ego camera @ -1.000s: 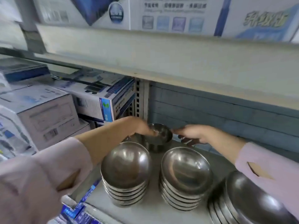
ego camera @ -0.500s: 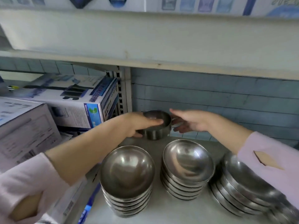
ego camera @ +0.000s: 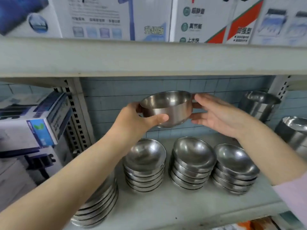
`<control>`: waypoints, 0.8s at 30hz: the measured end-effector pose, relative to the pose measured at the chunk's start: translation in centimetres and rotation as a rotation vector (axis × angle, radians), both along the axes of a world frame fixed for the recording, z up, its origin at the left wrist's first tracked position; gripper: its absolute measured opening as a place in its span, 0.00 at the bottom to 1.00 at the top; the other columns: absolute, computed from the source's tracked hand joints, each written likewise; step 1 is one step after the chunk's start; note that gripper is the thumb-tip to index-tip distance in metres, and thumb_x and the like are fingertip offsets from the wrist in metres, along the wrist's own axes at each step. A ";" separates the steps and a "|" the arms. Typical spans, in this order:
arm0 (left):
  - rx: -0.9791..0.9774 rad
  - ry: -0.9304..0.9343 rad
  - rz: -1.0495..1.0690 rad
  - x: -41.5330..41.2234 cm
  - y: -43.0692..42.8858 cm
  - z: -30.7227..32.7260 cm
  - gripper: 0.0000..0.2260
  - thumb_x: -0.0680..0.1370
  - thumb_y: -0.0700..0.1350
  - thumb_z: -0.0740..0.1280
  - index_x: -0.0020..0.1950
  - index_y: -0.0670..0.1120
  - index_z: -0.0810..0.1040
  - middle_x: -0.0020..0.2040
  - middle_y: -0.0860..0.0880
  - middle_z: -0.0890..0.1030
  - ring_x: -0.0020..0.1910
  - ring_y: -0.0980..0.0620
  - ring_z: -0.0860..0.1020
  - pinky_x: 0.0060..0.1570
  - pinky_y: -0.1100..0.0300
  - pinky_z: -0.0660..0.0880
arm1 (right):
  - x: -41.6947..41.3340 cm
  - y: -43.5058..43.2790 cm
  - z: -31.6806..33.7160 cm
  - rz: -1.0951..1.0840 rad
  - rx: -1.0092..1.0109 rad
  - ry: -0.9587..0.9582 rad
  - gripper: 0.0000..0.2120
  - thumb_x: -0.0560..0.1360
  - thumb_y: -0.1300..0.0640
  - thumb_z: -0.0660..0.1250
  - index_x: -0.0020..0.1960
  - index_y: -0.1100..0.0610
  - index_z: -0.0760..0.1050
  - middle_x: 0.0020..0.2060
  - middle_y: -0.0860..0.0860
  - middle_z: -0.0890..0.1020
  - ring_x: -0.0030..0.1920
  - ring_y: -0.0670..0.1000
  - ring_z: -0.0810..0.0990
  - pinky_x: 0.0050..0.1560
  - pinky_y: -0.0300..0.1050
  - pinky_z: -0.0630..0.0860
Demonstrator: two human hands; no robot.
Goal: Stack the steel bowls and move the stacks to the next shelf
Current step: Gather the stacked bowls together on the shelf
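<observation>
A small deep steel bowl [ego camera: 167,107] is held in the air above the shelf [ego camera: 174,208], under the upper shelf board. My left hand [ego camera: 141,120] grips its left side, thumb curled across the front wall. My right hand [ego camera: 214,115] touches the bowl's right side with fingers mostly straight. Below stand three stacks of shallow steel bowls: a left stack [ego camera: 144,165], a middle stack [ego camera: 192,163] and a right stack [ego camera: 234,168]. A fourth stack of wider bowls [ego camera: 99,206] sits at the shelf's front left, partly hidden by my left forearm.
The upper shelf board [ego camera: 149,58] hangs low over the held bowl. Two deep steel pots [ego camera: 257,105] [ego camera: 292,130] stand at the right. Cardboard boxes [ego camera: 36,128] fill the bay left of the slotted upright [ego camera: 74,117]. Blue tiles line the back wall.
The small bowl has been lifted off the back of the shelf and now hangs higher. The camera view has risen and shifted right, showing a third stack and the pots.
</observation>
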State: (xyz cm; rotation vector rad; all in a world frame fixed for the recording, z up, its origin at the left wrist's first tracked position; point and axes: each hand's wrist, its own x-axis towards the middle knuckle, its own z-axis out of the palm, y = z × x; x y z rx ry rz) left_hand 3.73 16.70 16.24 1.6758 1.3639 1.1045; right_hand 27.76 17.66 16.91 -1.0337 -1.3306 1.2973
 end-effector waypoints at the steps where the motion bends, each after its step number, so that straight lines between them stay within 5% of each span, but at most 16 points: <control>1: 0.023 -0.025 -0.027 1.3 -0.9 0.0 0.28 0.65 0.59 0.77 0.62 0.52 0.75 0.52 0.60 0.78 0.49 0.64 0.76 0.39 0.70 0.68 | 1.6 -1.2 -0.3 0.004 0.026 -0.003 0.32 0.58 0.41 0.82 0.56 0.54 0.77 0.50 0.52 0.84 0.43 0.52 0.85 0.43 0.43 0.82; 4: 0.054 -0.135 -0.116 5.7 -3.4 -0.7 0.28 0.65 0.56 0.77 0.62 0.54 0.73 0.54 0.61 0.77 0.45 0.72 0.76 0.38 0.79 0.70 | 6.1 -5.1 -1.3 -0.059 0.076 -0.049 0.42 0.50 0.39 0.85 0.57 0.55 0.75 0.45 0.49 0.85 0.43 0.50 0.85 0.41 0.43 0.82; 7: 0.060 -0.233 -0.228 11.0 -5.6 -1.6 0.36 0.60 0.61 0.77 0.66 0.57 0.70 0.59 0.60 0.77 0.51 0.70 0.77 0.48 0.72 0.76 | 10.9 -9.3 -1.8 -0.131 0.077 -0.048 0.45 0.47 0.41 0.86 0.59 0.55 0.75 0.44 0.48 0.86 0.42 0.48 0.84 0.43 0.42 0.82; 10: 0.083 -0.302 -0.299 17.0 -8.1 -2.3 0.38 0.60 0.62 0.74 0.69 0.57 0.69 0.60 0.61 0.76 0.51 0.74 0.75 0.43 0.77 0.73 | 16.1 -13.7 -1.7 -0.188 0.029 -0.040 0.51 0.44 0.42 0.87 0.64 0.50 0.75 0.53 0.51 0.84 0.48 0.51 0.85 0.49 0.45 0.83; 13: 0.102 -0.346 -0.368 22.8 -10.6 -3.6 0.37 0.63 0.65 0.73 0.70 0.59 0.68 0.60 0.63 0.76 0.54 0.72 0.75 0.49 0.70 0.74 | 21.1 -17.4 -2.3 -0.219 -0.021 -0.085 0.51 0.43 0.39 0.86 0.64 0.47 0.75 0.60 0.54 0.83 0.58 0.55 0.83 0.62 0.53 0.78; 18: 0.061 -0.469 -0.420 31.0 -12.6 -5.7 0.27 0.68 0.61 0.73 0.63 0.54 0.71 0.59 0.58 0.79 0.56 0.65 0.77 0.54 0.68 0.74 | 28.0 -20.4 -4.3 -0.303 -0.024 -0.079 0.61 0.45 0.39 0.86 0.74 0.52 0.67 0.62 0.54 0.82 0.63 0.54 0.81 0.66 0.52 0.75; 24: 0.113 -0.290 -0.512 38.0 -9.2 -9.6 0.33 0.74 0.65 0.63 0.74 0.55 0.59 0.66 0.72 0.65 0.64 0.75 0.65 0.60 0.77 0.64 | 35.1 -18.7 -5.1 -0.383 0.064 -0.072 0.46 0.53 0.41 0.85 0.68 0.50 0.75 0.63 0.51 0.82 0.65 0.51 0.79 0.66 0.46 0.75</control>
